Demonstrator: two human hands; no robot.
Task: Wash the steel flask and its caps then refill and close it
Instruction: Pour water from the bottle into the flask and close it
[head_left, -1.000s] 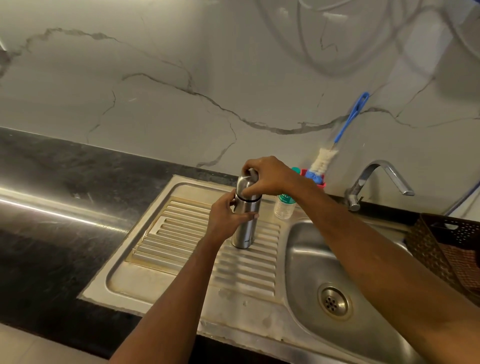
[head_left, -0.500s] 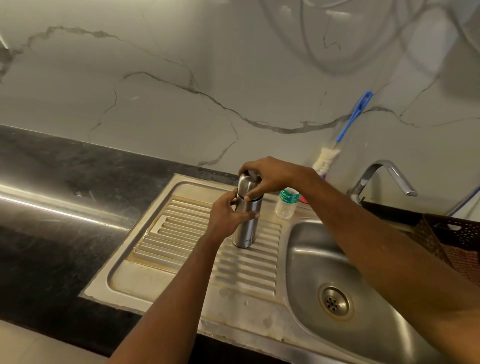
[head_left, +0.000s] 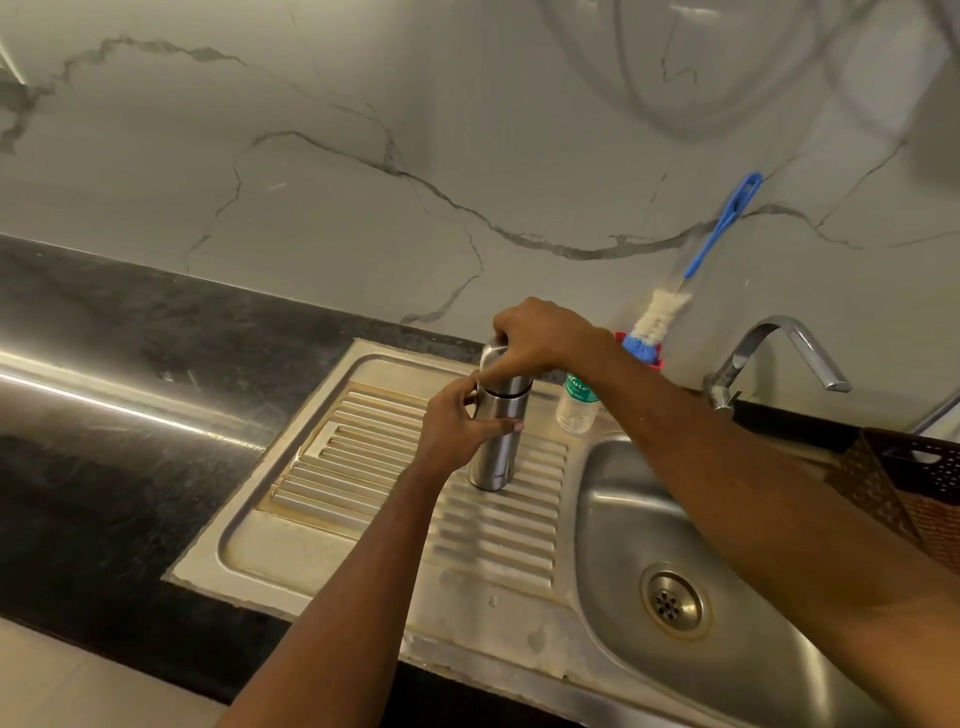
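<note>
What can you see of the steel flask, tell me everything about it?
The flask is a slim cylinder of shiny brushed steel, with small lettering near its base and a seam below its rounded cap. It stands upright on the ribbed drainboard, left of the basin. The left hand wraps its body; the right hand grips the cap from above. A plastic bottle stands apart to its right.

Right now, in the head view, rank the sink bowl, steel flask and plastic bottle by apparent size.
1. sink bowl
2. steel flask
3. plastic bottle, partly hidden and farther back, yet clearly smallest
</note>
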